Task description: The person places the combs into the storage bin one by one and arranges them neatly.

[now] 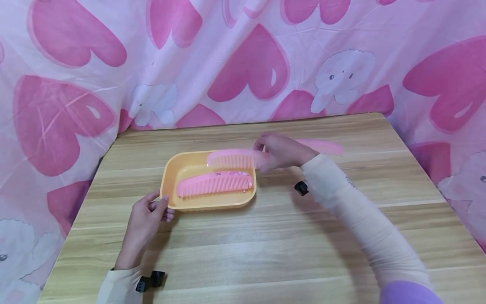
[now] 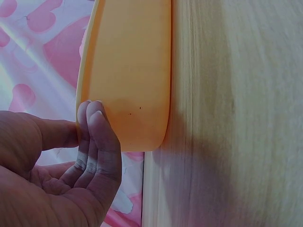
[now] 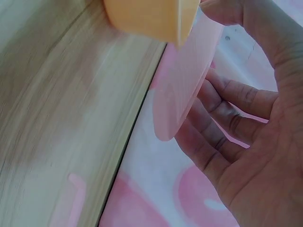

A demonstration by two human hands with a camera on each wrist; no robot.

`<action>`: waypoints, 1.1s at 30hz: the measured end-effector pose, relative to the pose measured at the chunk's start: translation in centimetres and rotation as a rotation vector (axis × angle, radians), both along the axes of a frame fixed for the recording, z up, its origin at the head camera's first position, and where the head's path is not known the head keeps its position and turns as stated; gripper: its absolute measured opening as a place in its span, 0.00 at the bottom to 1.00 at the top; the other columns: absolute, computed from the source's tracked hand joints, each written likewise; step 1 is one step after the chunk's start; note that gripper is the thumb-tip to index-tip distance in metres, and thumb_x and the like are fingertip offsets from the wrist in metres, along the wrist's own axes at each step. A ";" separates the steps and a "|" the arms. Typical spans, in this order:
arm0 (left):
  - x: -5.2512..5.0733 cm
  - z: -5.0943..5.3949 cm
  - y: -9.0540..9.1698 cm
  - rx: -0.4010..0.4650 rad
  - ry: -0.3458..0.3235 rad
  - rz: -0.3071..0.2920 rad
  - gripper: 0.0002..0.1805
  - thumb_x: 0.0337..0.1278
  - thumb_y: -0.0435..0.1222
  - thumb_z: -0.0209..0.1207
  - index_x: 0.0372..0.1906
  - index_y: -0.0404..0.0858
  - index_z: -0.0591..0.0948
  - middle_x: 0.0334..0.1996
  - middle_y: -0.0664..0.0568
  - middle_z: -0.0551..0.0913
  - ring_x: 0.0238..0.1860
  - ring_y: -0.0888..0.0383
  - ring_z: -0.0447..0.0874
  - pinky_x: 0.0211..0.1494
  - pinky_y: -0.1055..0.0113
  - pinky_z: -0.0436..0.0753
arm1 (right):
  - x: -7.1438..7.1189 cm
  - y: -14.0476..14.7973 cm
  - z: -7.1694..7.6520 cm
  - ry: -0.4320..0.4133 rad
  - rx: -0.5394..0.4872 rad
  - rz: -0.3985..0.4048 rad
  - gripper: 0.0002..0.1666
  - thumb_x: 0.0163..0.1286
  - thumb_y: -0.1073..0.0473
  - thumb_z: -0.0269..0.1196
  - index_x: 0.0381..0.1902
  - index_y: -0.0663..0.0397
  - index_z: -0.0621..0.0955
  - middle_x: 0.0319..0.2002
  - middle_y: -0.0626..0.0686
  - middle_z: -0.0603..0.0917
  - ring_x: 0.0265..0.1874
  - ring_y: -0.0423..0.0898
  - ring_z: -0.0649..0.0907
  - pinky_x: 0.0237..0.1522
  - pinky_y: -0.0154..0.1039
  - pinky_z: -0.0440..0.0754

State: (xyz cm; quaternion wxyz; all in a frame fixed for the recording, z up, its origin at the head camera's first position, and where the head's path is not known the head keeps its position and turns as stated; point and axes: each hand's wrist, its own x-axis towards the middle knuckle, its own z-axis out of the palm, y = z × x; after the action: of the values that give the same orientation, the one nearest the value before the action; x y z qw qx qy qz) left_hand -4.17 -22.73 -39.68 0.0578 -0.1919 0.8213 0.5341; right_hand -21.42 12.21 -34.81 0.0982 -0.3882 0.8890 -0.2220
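Observation:
A yellow-orange plastic basket (image 1: 209, 207) stands on the table, and a pink comb (image 1: 212, 183) with a printed pattern lies inside it. My left hand (image 1: 146, 215) pinches the near left corner of its rim; the left wrist view shows thumb and fingers (image 2: 102, 142) at the basket wall (image 2: 132, 71). In my right hand (image 1: 282, 151) is a lighter pink comb (image 1: 231, 158), held by one end above the basket's right rim. The right wrist view shows this comb (image 3: 182, 90) between thumb and fingertips, beside the basket wall (image 3: 147, 19).
Another pink comb (image 1: 322, 146) lies on the table behind my right wrist, partly hidden by it. The wooden table (image 1: 243, 257) ends at a pink heart-patterned cloth (image 1: 182, 67) at the back. Black wrist straps (image 1: 301, 188) stick out beside both sleeves.

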 end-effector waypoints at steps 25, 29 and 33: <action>-0.1 0.0 0.2 0.007 -0.005 0.011 0.27 0.79 0.39 0.51 0.74 0.32 0.66 0.32 0.46 0.86 0.29 0.60 0.84 0.35 0.69 0.87 | 1.0 -6.5 -0.2 -0.031 0.114 0.082 0.35 0.51 0.51 0.77 0.54 0.62 0.81 0.48 0.51 0.79 0.46 0.47 0.76 0.52 0.39 0.79; -0.1 0.0 0.2 0.013 0.000 0.008 0.27 0.79 0.39 0.50 0.74 0.31 0.65 0.32 0.45 0.86 0.29 0.60 0.84 0.36 0.69 0.88 | 1.0 -7.0 -0.3 -0.035 0.135 0.085 0.35 0.52 0.50 0.77 0.55 0.61 0.81 0.48 0.51 0.79 0.46 0.47 0.76 0.52 0.39 0.79; -0.1 0.0 0.2 0.018 0.003 0.011 0.27 0.79 0.39 0.51 0.74 0.31 0.66 0.33 0.44 0.86 0.29 0.60 0.84 0.35 0.69 0.88 | 1.0 -7.5 -0.3 -0.037 0.136 0.087 0.35 0.52 0.50 0.77 0.55 0.61 0.81 0.47 0.51 0.79 0.46 0.47 0.76 0.51 0.39 0.79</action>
State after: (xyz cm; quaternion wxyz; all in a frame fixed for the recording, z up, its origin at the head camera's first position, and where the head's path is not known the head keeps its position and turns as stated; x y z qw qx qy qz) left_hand -4.23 -22.58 -39.71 0.0554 -0.1950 0.8156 0.5420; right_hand -20.43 4.73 -35.08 0.1504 -0.4147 0.8824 -0.1635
